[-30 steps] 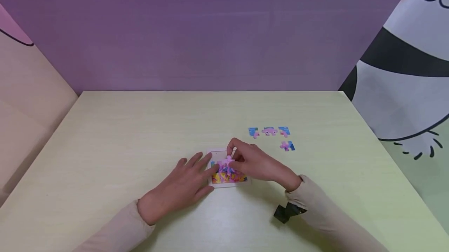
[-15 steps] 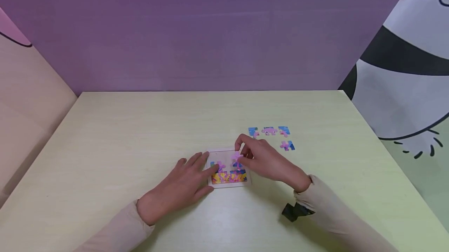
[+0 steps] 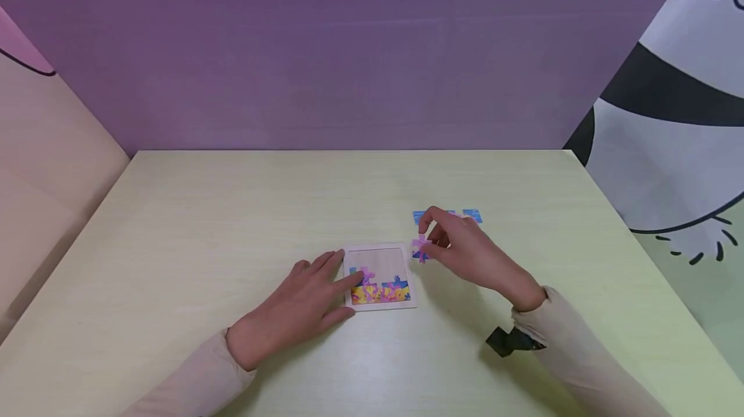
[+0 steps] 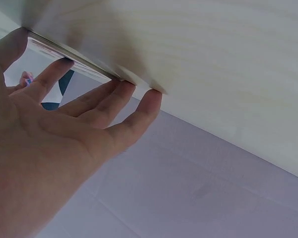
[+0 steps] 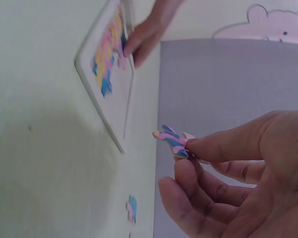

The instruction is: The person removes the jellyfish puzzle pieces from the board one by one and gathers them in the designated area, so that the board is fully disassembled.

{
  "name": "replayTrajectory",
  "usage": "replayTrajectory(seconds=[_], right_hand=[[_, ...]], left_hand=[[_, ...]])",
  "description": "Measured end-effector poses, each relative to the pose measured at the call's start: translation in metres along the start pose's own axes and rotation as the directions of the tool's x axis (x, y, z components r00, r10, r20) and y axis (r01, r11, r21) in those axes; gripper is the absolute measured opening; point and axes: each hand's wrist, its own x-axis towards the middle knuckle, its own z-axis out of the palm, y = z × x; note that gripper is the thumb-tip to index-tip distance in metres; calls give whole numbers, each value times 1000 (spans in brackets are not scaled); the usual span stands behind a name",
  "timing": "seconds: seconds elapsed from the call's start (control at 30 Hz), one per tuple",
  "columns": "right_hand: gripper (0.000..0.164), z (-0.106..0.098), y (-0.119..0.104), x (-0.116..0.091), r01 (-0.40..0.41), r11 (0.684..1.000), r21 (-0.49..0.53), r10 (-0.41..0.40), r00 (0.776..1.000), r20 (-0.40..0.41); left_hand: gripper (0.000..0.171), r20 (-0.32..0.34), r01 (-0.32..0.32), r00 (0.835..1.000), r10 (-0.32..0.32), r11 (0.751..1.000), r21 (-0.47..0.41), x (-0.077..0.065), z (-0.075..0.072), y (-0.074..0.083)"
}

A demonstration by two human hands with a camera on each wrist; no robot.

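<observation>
My right hand (image 3: 465,252) pinches a pink and blue jigsaw piece (image 3: 421,249) between thumb and fingers, just off the right side of a puzzle tray (image 3: 380,247). In the right wrist view the puzzle piece (image 5: 173,142) is held up off the table. The white-rimmed tray has its bottom row filled with yellow and pink pieces (image 3: 372,294), plus a pink piece at the left; bare board shows above. Spread over the tray's left edge, my left hand (image 3: 296,310) has one finger on that pink piece. In the left wrist view its fingertips (image 4: 151,96) touch the tabletop and tray edge.
Behind the right hand lie loose puzzle pieces (image 3: 473,215) with blue tops, partly covered by it. A black wrist device (image 3: 511,341) hangs under the right sleeve. A purple wall (image 3: 349,49) stands along the table's (image 3: 244,210) back edge.
The right hand has lifted the pink and blue jigsaw piece out over the tray and carried it right, past the tray's edge. The left hand has stayed in place.
</observation>
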Motion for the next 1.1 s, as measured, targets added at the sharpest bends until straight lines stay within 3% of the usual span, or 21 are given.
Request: replayTrajectory(seconds=[0.4,0.73,1.1], right_hand=[[20,-20,17,5,16,1000,0,-16,999,-47],[20,-28,42,10,35,999,-19,-35,999,-22],[20,-34,67,13,-10,999,-40,11,1000,4]], left_hand=[[51,-5,-7,1000,7,1000,9,0,-3,-2],[52,3,-3,1000,3,1000,22,3,-4,-2],[53,-22,-29,999,30,999,29,3,-8,-3]])
